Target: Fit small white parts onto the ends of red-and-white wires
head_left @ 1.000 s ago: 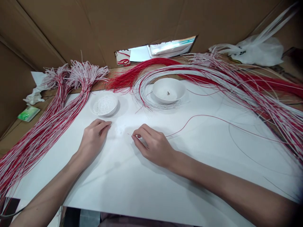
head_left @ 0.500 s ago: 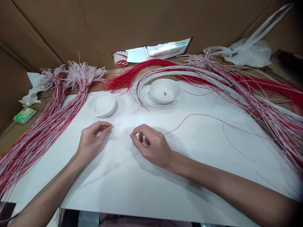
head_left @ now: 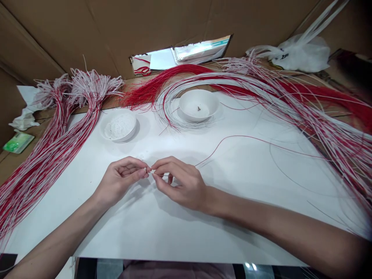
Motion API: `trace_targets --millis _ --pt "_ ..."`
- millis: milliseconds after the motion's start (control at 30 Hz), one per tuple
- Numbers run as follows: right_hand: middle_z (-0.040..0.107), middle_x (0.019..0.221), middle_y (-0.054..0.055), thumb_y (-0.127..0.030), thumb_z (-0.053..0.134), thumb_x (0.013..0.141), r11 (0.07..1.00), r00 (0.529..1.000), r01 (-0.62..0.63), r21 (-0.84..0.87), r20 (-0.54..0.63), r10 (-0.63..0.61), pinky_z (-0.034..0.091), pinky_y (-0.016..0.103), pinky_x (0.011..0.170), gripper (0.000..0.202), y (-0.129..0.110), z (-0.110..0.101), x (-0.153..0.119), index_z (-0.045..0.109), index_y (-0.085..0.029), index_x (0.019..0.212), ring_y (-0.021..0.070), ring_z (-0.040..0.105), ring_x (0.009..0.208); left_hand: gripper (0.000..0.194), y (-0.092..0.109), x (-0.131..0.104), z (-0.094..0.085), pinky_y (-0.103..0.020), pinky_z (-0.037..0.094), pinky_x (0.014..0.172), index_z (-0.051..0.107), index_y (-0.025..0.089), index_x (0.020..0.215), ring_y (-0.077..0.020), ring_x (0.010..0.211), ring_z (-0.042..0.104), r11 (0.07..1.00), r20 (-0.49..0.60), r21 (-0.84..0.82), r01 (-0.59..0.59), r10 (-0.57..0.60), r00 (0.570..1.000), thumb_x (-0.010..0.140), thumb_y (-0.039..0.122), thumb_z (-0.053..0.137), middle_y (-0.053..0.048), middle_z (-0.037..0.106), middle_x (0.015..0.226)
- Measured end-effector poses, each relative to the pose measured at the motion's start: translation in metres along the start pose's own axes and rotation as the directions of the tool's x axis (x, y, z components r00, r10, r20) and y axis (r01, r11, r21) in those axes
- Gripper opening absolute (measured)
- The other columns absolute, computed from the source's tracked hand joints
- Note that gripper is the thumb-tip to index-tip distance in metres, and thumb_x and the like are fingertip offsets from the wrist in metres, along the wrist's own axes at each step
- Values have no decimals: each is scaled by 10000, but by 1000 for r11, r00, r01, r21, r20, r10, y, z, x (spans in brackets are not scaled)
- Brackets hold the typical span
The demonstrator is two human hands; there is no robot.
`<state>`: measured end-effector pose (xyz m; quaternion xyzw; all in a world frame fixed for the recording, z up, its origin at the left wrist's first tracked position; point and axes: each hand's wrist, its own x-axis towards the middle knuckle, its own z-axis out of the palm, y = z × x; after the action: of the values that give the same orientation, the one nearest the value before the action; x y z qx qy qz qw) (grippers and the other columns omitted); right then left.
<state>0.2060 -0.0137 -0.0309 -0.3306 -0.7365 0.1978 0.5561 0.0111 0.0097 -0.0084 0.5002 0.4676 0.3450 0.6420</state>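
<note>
My right hand (head_left: 181,181) pinches a thin red cord (head_left: 222,140) close to its end. From behind that hand the cord arches over the white sheet and trails off to the right. My left hand (head_left: 122,178) has thumb and forefinger pressed together on a tiny white piece (head_left: 145,169), too small to name for certain. The fingertips of both hands meet or nearly meet at the cord's end. Just beyond my left hand sits a white bowl (head_left: 132,130) with fine white bits inside. A second white bowl (head_left: 213,110), holding a small dark bit, stands farther back.
Bundles of red and white cords (head_left: 84,128) lie along the left. More red and white cords (head_left: 308,112) sweep across the back and right. A cardboard wall (head_left: 110,35) with a cut-out closes the back. A plastic bag (head_left: 305,54) and green packet (head_left: 19,142) lie at the sides.
My hands have come together from a gap apart. The left moved right and nearer to me, the right moved slightly left, bringing the cord's end to the left fingertips. The view shifted slightly.
</note>
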Motion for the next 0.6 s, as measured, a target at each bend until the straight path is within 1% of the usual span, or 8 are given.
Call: trace_targets --millis 200,367,600 --pt "698 873 52 -93 557 865 1000 1000 1 15 14 -2 574 227 629 84 0 0 0 578 -174 874 125 666 786 109 -1 0 0 -229 575 758 724 178 851 -149 783 710 1000 31 10 10 -11 999 763 220 773 -41 757 856" --pt "696 865 53 -83 561 860 1000 1000 8 18 22 -9 572 229 631 89 1 -1 0 576 -170 868 123 660 765 80 -2 0 0 -207 569 753 729 189 855 -132 776 707 1000 52 15 4 -5 999 782 207 757 -28 755 845" --pt "695 864 44 -78 561 851 1000 1000 17 12 23 -17 558 216 610 101 1 -1 1 574 -176 868 108 645 730 98 -3 1 0 -238 577 751 725 176 846 -150 765 707 1000 45 20 -2 1 999 773 228 765 -43 753 839"
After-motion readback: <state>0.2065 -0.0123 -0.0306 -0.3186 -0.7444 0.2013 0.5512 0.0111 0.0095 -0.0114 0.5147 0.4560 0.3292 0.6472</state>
